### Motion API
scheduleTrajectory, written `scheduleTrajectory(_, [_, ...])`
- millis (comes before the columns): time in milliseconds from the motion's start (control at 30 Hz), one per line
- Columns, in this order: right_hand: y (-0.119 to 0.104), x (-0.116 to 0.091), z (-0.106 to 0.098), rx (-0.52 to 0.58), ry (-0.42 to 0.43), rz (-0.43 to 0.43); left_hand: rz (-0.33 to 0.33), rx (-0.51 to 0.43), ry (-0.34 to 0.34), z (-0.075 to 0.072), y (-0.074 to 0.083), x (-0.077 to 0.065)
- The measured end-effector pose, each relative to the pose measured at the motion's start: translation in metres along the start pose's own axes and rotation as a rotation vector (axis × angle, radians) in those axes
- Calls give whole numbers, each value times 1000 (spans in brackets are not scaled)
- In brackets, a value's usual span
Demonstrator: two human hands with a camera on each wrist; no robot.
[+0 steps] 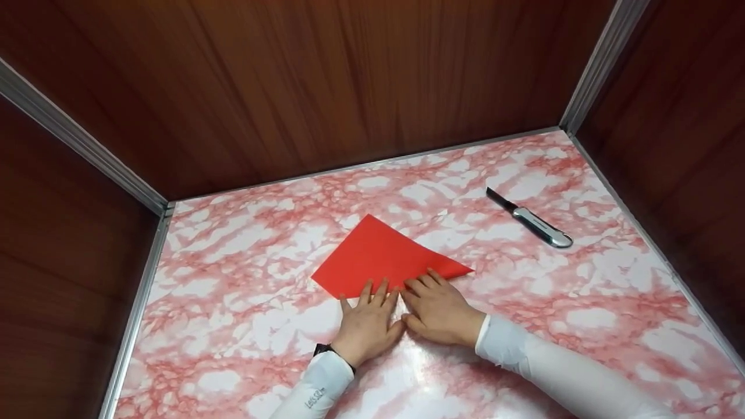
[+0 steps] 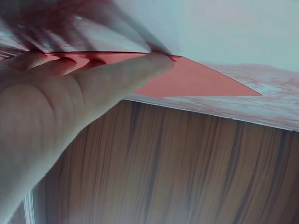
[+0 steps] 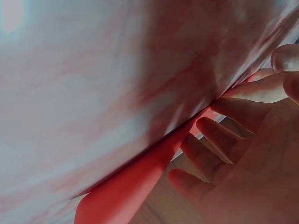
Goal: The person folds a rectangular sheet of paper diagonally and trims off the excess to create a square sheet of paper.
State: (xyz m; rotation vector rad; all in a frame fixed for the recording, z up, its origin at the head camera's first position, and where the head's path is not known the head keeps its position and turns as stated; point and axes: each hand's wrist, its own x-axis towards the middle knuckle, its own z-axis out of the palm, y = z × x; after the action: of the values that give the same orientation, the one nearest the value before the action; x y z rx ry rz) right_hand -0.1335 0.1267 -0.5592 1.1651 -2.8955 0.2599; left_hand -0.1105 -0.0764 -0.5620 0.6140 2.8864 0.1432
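Observation:
A folded sheet of red paper (image 1: 372, 250) lies on the marbled table, its near edge under both hands. My left hand (image 1: 369, 323) rests its spread fingertips along that edge, left of the middle. In the left wrist view a finger (image 2: 126, 74) touches the paper's edge (image 2: 201, 81). Beside it, my right hand (image 1: 439, 308) presses fingertips on the edge further right. The right wrist view shows the paper (image 3: 135, 182) curving up off the table at its right end, with the right fingers (image 3: 224, 140) laid along the fold. Both thumbs lie close together.
A utility knife (image 1: 541, 227) with a silver and black handle lies at the back right, blade out. Wood-grain panels (image 1: 349, 87) with metal edging wall in the red and white table (image 1: 244, 349) at the back and both sides.

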Motion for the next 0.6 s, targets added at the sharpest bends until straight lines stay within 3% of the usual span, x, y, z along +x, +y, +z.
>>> scheduleTrajectory(600, [9,-13,-7,3,13,54,18,0,-12,0,-1,0])
